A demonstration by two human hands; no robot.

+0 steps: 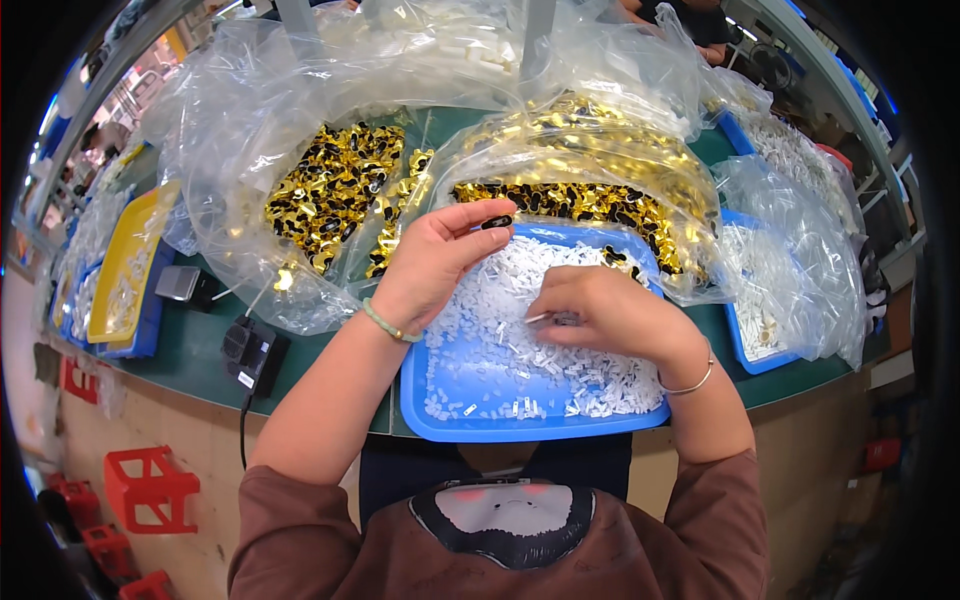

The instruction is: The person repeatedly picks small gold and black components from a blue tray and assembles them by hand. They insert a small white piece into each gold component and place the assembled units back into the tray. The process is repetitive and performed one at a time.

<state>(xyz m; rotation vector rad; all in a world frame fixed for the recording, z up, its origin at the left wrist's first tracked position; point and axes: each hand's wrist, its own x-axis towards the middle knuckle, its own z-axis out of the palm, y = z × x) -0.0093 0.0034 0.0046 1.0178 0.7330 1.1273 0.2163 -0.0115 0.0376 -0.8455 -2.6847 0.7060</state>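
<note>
My left hand (432,258) is raised over the left rim of a blue tray (480,425), pinching a small black-and-gold oval part (497,222) between thumb and fingertips. Above the middle of the tray, my right hand (598,312) has its fingers curled, with a thin white piece (538,318) showing at the fingertips. Something greyish is partly visible under the curled fingers; its kind is unclear. Many small white plastic pieces (480,320) lie heaped in the tray below both hands. A few black-and-gold parts (622,262) sit at its far right corner.
Clear plastic bags with black-and-gold parts (335,190) lie open behind the tray. At left are a yellow tray (125,265) and a black power adapter (254,352). A blue bin (750,350) with white pieces is at right. Red stools (150,490) are on the floor.
</note>
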